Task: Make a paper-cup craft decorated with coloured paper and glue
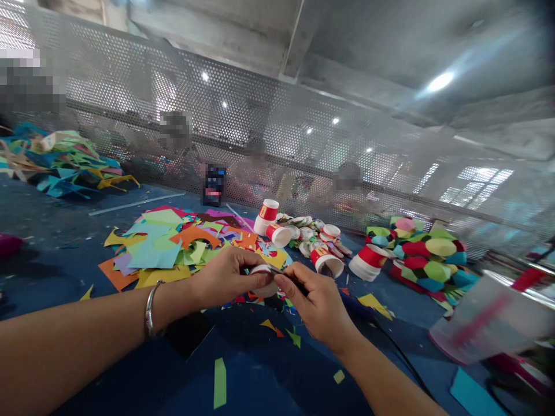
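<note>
My left hand [228,273], with a silver bracelet at its wrist, pinches a small white round piece [263,289] that looks like the bottom of a paper cup. My right hand [318,303] is closed close against it, its thumb at the piece's right edge. Between the right fingers a dark, thin thing shows in part; its kind is hidden. Just beyond the hands lie red-and-white paper cups [319,260], some stacked and some on their sides, and a heap of white round pieces [307,231].
Coloured paper sheets and offcuts [156,245] cover the blue table [251,384] behind my left hand. More scraps [82,153] pile up at far left. Decorated coloured pieces [427,254] and a translucent bucket [489,318] stand right. A phone [214,185] leans on a perforated screen [260,110].
</note>
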`<state>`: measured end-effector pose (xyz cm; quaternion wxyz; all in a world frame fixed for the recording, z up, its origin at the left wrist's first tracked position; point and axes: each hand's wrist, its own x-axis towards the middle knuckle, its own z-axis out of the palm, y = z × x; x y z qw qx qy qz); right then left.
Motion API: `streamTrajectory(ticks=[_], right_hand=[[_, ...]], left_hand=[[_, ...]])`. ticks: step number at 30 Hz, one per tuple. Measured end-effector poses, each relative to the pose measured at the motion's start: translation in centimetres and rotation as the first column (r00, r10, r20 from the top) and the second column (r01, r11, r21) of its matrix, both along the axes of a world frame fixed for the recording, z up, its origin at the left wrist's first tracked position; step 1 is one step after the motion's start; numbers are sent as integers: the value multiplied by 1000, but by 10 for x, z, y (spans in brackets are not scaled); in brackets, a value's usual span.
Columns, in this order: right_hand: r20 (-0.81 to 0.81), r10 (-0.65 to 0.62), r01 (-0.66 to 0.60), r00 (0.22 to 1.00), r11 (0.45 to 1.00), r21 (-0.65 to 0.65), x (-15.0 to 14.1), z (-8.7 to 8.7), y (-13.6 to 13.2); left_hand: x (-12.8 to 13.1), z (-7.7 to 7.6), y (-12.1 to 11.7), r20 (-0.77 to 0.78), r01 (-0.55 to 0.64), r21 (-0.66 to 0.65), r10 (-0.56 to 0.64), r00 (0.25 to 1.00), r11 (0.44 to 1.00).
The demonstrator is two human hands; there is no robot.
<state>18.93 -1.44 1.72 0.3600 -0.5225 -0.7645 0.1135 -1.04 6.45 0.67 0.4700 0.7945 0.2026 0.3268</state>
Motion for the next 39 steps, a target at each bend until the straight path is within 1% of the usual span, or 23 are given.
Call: streamTrajectory(ticks=[8,16,20,23,25,27,30,32,35,39], right_hand=[[-19,4,-5,1000,1000,-26,0,-1,2],[-91,16,-24,996,996,-85,1,-4,4],[-182,10,-28,983,995,-99,2,-3,7],[-294,-23,-21,956,989,-146,4,-4,9],[-362,-33,-40,931,980,-194,5,-5,11],[-426,-36,-74,904,968,-238,5,-6,12],[-503,-45,-116,863,952,-283,5,-7,13],[-535,-39,-147,844,942,-301,3,-7,12],[-555,-26,-178,831,934,-310,1,-6,12],[-576,-37,-186,817,928,-324,0,-6,12]], left_hand=[[-2,-3,5,-3,43,-21,-43,999,999],[-1,-3,5,-3,21,-59,-21,1000,998],[-1,1,4,28,-1,-63,3,1000,998],[0,3,3,74,4,-139,6,997,990],[1,1,3,107,8,-221,16,994,975],[3,-1,3,144,6,-315,42,989,949],[4,-2,2,207,25,-455,79,975,890],[5,-1,0,229,42,-526,94,969,850],[6,3,-5,240,64,-591,99,966,804],[6,5,-9,234,96,-629,70,970,771]])
